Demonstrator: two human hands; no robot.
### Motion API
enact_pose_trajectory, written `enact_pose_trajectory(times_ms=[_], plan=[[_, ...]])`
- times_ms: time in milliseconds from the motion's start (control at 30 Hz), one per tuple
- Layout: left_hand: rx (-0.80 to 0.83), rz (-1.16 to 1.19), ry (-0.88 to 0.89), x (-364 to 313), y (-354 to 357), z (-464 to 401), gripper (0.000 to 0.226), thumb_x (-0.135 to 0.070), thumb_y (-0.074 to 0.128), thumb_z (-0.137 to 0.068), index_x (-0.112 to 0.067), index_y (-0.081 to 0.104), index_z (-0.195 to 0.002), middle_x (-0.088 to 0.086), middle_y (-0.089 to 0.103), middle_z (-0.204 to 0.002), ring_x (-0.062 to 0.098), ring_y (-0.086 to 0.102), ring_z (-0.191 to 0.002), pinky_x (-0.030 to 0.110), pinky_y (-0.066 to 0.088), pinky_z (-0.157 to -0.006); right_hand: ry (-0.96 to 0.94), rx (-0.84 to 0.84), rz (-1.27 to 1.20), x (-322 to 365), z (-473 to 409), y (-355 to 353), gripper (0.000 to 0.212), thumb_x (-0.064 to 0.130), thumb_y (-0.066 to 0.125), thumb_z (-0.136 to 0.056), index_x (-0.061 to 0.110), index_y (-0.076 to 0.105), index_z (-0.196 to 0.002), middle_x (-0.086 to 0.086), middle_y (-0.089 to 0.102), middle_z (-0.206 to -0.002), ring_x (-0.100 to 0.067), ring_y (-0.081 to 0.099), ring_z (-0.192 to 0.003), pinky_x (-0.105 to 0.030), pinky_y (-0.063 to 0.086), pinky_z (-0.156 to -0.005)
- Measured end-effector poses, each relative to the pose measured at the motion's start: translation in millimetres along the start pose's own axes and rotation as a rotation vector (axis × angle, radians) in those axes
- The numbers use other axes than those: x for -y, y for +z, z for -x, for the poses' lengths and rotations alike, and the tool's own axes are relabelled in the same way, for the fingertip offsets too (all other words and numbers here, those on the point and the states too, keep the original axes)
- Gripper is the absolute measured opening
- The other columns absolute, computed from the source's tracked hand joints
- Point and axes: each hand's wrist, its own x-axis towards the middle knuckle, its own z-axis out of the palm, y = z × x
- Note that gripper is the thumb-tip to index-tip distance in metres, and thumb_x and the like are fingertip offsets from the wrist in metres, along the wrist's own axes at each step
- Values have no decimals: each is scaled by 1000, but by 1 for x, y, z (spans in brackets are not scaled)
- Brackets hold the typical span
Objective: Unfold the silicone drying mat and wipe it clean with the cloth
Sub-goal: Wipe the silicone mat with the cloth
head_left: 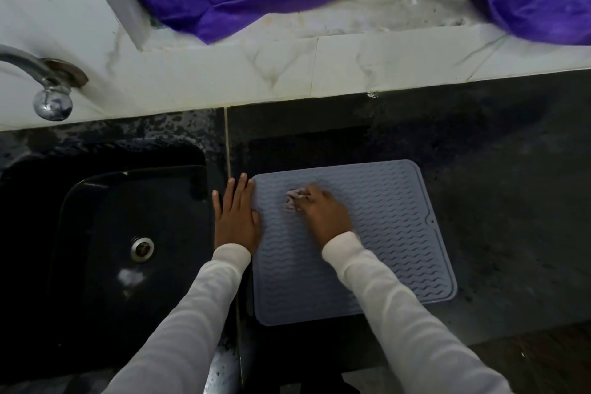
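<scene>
The grey silicone drying mat [393, 233] lies unfolded and flat on the dark counter, its wavy ridges facing up. My left hand [236, 214] lies flat with straight fingers at the mat's left edge, thumb on the mat. My right hand [323, 214] rests on the mat's upper left area with fingers curled round a small pale cloth [294, 200], which is bunched and mostly hidden under the hand.
A black sink [128, 249] with a metal drain sits just left of the mat. A chrome tap [48, 86] juts from the white tiled wall at far left. Purple fabric [256, 6] hangs in the window recess behind. Dark counter [511, 185] stretches to the right.
</scene>
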Motion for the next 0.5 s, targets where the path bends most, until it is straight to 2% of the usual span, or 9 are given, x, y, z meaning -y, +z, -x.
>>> enact_pose_trajectory(times_ms=[233,367,433,500], plan=[[-5,6,-6,-2,-1,0,62,-28,21,-92,-21,21,-154,-3,15,-162,18,4,-150,50,-4,-121,123,-24,91,-95,23,-26,35,30,47,-97,28,56,-130,-1,45,-141,-31,48,-120,-46,50,-89],[-7,8,-9,-3,-3,0,63,-28,21,-91,-20,22,-154,-3,16,-162,18,5,-150,49,-4,-121,221,-118,21,-148,38,-46,28,33,47,-96,36,60,-120,4,54,-127,-28,57,-108,-40,51,-86],[-8,5,-9,-4,-4,0,63,-28,22,-91,-19,23,-154,-2,16,-162,19,7,-150,50,-2,-121,336,-123,1,-174,43,-57,22,34,50,-96,36,60,-115,2,56,-125,-29,58,-107,-33,47,-84],[-5,5,-6,-4,-6,1,63,-27,23,-91,-19,22,-154,-2,16,-162,19,7,-150,50,-2,-121,429,-145,1,-190,46,-62,21,38,49,-95,33,62,-111,1,57,-122,-31,59,-105,-32,41,-77]])
